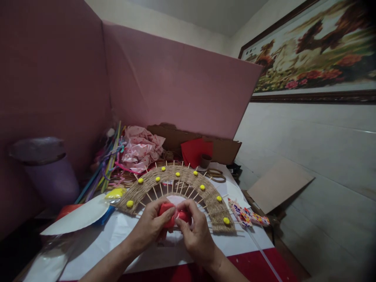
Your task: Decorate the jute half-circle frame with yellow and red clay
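Note:
Both hands meet at the near side of a fan-shaped woven twine arch (188,172). My left hand (155,219) pinches one side of a red lump (167,214) that looks like modelling clay in shiny clear plastic. My right hand (195,225) has its fingers closed on the other side of that plastic. Thin wooden sticks radiate through the arch, and several yellow dots (178,174) are stuck on its weave. A yellow clay packet (115,193) lies by the arch's left end. Fingers cover part of the red lump.
A white paper plate (76,215) lies left of the arch. Scissors (216,175), a small brown pot (205,160) and red sheets (195,150) are behind it. Crumpled pink fabric (141,147) stands back left, a purple bin (53,176) far left, patterned tape (246,215) right.

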Action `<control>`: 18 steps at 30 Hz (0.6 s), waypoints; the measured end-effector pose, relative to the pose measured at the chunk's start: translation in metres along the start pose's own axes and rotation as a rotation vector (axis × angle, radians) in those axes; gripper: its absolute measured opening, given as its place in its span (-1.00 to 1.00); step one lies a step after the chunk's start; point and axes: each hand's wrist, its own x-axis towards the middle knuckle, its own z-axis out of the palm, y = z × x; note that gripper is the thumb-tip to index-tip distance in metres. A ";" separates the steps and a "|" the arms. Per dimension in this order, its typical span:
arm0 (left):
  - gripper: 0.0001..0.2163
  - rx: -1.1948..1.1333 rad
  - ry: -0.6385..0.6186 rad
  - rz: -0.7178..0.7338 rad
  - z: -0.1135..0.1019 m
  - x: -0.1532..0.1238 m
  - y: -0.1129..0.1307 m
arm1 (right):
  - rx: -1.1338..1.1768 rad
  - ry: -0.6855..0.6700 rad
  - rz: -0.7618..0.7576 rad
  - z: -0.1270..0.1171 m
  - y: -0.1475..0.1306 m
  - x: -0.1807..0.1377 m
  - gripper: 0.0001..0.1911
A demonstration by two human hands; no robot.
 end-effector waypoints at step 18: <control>-0.70 -0.034 0.059 -0.026 -0.006 0.001 0.004 | 0.360 0.007 0.144 -0.011 0.007 0.010 -0.83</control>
